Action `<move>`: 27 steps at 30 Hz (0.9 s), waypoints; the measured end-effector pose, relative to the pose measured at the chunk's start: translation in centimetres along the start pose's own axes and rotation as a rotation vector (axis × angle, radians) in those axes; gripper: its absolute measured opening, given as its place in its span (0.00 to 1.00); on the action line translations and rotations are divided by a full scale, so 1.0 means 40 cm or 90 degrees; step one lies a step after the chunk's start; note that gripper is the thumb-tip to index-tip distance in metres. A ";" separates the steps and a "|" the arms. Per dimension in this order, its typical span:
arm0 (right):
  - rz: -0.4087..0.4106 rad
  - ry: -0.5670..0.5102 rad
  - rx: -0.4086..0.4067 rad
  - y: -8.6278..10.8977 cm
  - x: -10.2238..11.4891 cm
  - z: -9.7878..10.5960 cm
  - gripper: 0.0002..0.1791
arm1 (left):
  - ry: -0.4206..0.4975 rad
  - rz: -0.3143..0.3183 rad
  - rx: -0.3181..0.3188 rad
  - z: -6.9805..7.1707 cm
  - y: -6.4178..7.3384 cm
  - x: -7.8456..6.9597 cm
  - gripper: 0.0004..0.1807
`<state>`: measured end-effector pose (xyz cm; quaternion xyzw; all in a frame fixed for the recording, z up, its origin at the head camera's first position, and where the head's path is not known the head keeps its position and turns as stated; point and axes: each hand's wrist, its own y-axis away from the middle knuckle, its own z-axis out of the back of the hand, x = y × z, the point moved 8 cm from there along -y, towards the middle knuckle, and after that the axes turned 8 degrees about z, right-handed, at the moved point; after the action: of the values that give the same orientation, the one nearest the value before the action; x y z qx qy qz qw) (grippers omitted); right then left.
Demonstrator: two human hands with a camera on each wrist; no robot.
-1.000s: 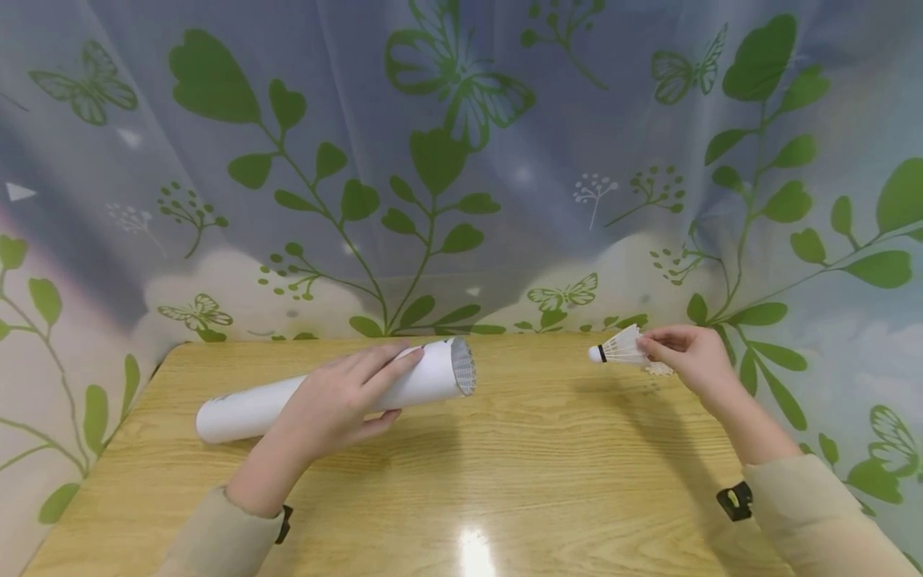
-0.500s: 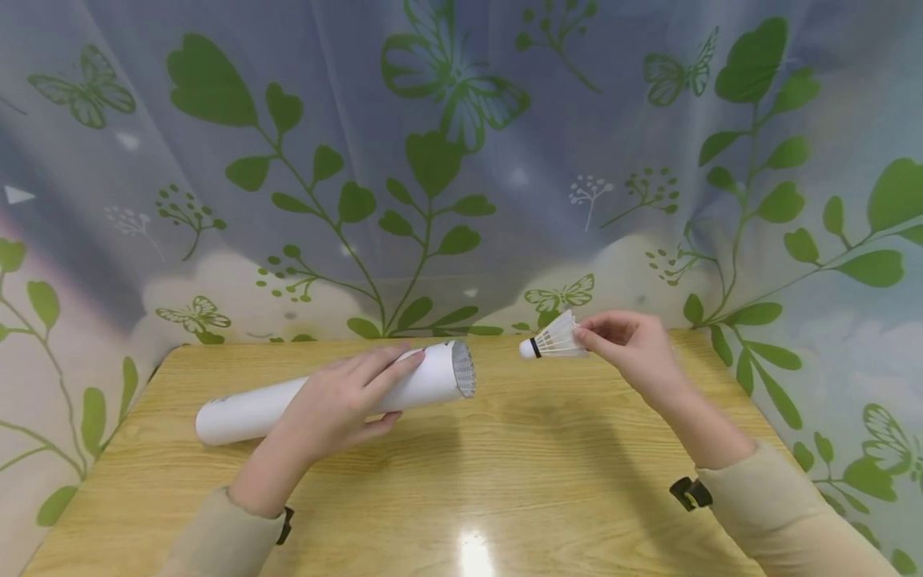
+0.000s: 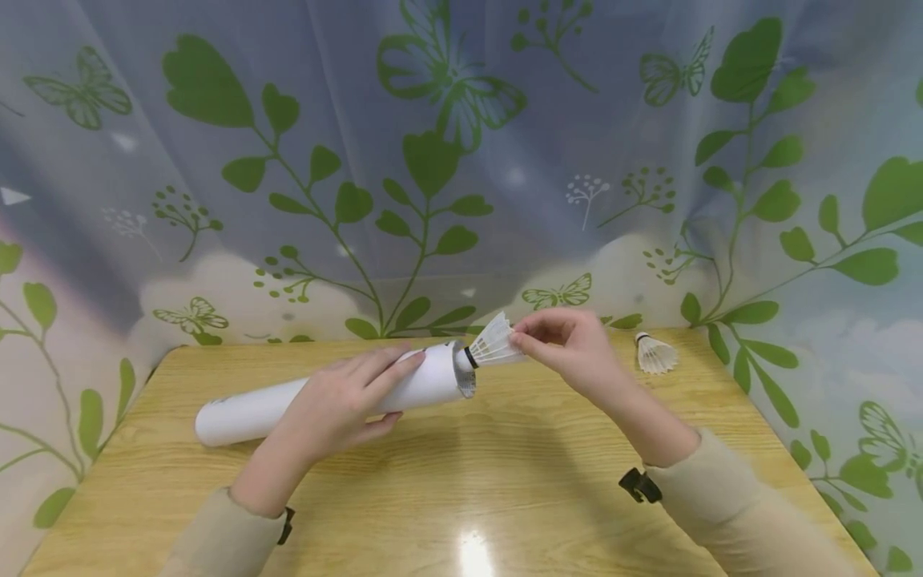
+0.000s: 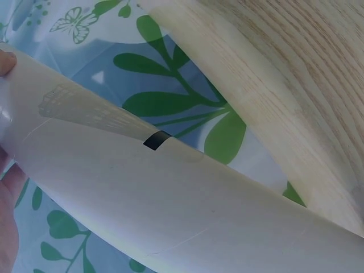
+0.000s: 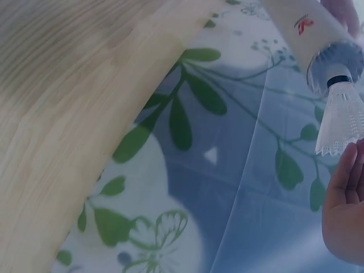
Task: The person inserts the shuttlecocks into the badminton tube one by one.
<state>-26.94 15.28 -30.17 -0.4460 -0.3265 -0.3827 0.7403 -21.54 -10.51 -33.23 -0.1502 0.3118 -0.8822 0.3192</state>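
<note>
A white shuttlecock tube [image 3: 425, 380] lies tilted in my left hand [image 3: 346, 401], its round mouth facing right and its far end low at the left. My left fingers lie over the top and the thumb is below. My right hand [image 3: 566, 344] pinches a white shuttlecock [image 3: 496, 343] by its skirt edge. The cork and black band point left, with the cork right at the tube mouth. In the right wrist view the shuttlecock [image 5: 341, 122] lines up with the tube [image 5: 298, 34]. A printed shuttlecock picture shows on the tube [image 4: 187, 199] in the left wrist view.
A second shuttlecock [image 3: 654, 354] lies on the wooden table [image 3: 534, 497] near its back right, behind the right wrist. A curtain [image 3: 505, 200] with leaves and butterflies hangs along the back and sides of the table.
My right hand has carried the shuttlecock left until its cork meets the tube mouth. The second shuttlecock has come into full view. The left hand and tube have stayed nearly still.
</note>
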 end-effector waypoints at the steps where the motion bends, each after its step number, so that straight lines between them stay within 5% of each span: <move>1: 0.001 -0.003 0.007 -0.002 0.002 -0.011 0.05 | -0.001 0.001 0.001 0.000 0.000 0.000 0.48; 12: 0.039 0.004 0.041 0.004 0.026 -0.101 0.04 | -0.003 0.000 0.001 0.005 -0.005 -0.001 0.49; 27: 0.071 -0.025 0.055 0.015 0.027 -0.158 0.04 | 0.005 -0.001 0.000 0.009 -0.002 -0.003 0.51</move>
<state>-25.00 9.40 -31.97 -0.4385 -0.3318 -0.3177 0.7724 -21.33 -10.55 -32.89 -0.1470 0.3126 -0.8831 0.3174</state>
